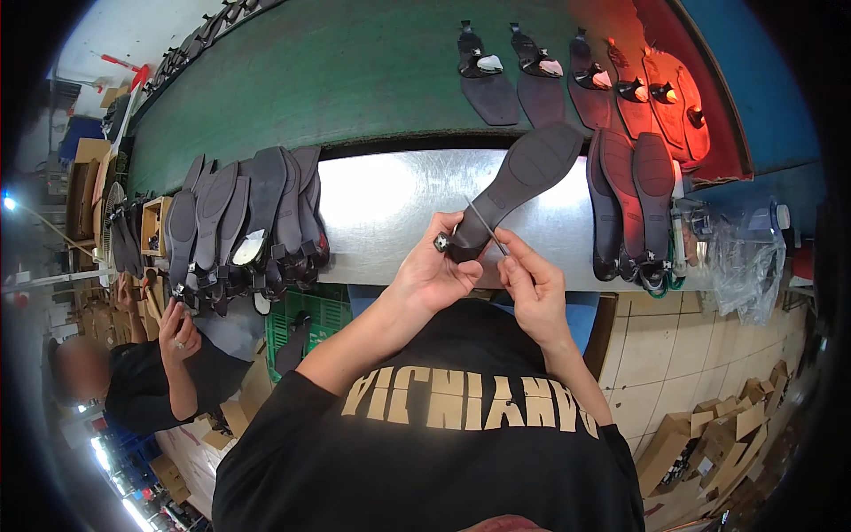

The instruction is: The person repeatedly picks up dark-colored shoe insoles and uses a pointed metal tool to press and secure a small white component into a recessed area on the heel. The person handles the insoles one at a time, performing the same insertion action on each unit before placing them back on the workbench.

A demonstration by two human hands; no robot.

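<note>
My left hand grips a dark sandal by its heel end, with the sole turned up and the broad toe end pointing away to the right. A small shiny ornament shows beside the left fingers. Between the thumb and fingers of my right hand is a thin metal rod-like tool. It lies slantwise over the narrow part of the sole, close to the left fingers; whether its tip touches the sandal I cannot tell. Both hands are above the front edge of a metal ledge.
Sandals crowd the ledge's left end, and several more lie at its right. Beyond runs a green conveyor belt carrying sandals toward red light. A co-worker's hand, a green crate and a plastic bag flank me.
</note>
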